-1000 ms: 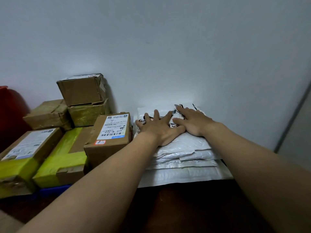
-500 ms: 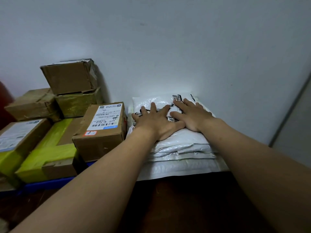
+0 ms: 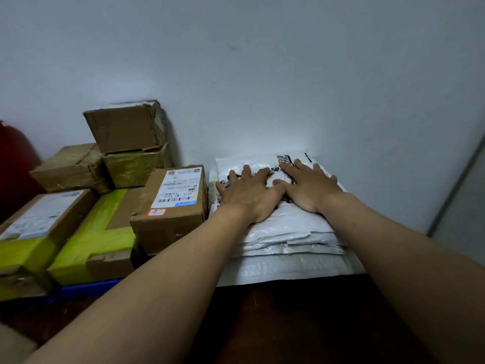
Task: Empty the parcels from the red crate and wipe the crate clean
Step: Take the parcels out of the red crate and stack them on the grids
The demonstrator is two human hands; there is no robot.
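Note:
A stack of white plastic mailer bags lies against the wall on a dark surface. My left hand and my right hand rest flat, palms down, on the top mailer, fingers spread, thumbs almost touching; neither grips anything. Left of the stack sit several cardboard parcels: one with a white shipping label, two with yellow-green tape, and a small box stacked on another at the back. A dark red shape, possibly the crate, shows at the far left edge.
The parcels stand on something blue with a low front edge. A pale wall rises directly behind everything. A grey vertical panel or door edge stands at the right. A dark brown surface spreads in front of the mailers.
The view shifted left then back right; the red shape left view and returned. Both hands stayed flat on the top mailer, spreading slightly.

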